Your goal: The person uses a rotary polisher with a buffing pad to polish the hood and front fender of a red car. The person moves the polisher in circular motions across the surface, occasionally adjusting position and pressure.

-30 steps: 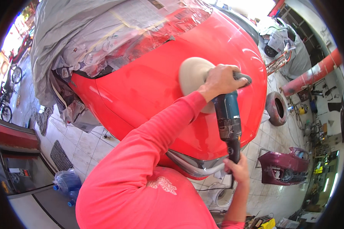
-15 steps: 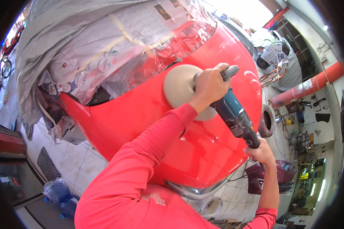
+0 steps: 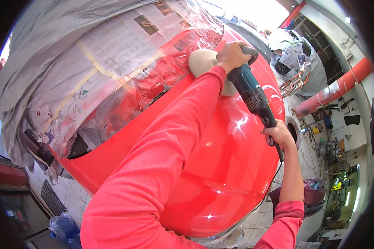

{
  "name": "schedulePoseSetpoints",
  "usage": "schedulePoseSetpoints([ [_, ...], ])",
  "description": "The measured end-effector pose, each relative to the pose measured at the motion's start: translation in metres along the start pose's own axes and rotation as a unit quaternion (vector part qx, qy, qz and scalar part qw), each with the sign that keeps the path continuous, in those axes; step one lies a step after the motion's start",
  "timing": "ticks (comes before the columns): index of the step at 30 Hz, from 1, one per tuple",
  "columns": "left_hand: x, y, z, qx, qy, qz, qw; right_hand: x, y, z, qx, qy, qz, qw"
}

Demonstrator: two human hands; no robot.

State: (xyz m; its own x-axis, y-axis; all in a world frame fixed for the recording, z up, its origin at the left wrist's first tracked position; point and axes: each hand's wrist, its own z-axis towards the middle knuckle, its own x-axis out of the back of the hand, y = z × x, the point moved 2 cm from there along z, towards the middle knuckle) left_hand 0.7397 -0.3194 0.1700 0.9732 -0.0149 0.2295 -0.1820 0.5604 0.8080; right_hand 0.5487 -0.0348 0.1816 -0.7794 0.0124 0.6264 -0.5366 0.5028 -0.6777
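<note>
Both hands are closed on a dark teal and black electric polisher (image 3: pixel 248 85), held over a glossy red car panel (image 3: pixel 220 149). My left hand (image 3: pixel 232 57) wraps the black front handle above the pad. Around the rear grip, close to the cord, is my right hand (image 3: pixel 279 133). The wide beige polishing pad (image 3: pixel 200 62) lies on the far part of the panel, beside the masked glass; my left hand and forearm hide part of it. Newspaper (image 3: pixel 112 54), tape and clear film cover the glass, with red overspray along their edge.
A grey cover (image 3: pixel 25 79) drapes the car at the left. To the right are a red pipe (image 3: pixel 336 89), a tire (image 3: pixel 293 128) and a maroon bumper (image 3: pixel 313 195). A white bucket (image 3: pixel 234 237) stands below the car's near edge. The black cord (image 3: pixel 274 178) runs down beside the panel.
Both hands have moved the polisher farther away across the panel, toward the masked glass. My left arm is stretched out more. The view has shifted too. Both grips stay closed.
</note>
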Motion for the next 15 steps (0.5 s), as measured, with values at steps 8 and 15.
schedulePoseSetpoints([
  [8,0.023,0.019,-0.031,0.037,0.020,0.023,0.999,0.007,0.007,-0.008,-0.008,-0.055,-0.010,0.998],
  [15,0.059,0.066,-0.095,0.074,0.009,0.068,0.995,0.011,0.027,-0.036,0.010,-0.120,-0.010,0.993],
])
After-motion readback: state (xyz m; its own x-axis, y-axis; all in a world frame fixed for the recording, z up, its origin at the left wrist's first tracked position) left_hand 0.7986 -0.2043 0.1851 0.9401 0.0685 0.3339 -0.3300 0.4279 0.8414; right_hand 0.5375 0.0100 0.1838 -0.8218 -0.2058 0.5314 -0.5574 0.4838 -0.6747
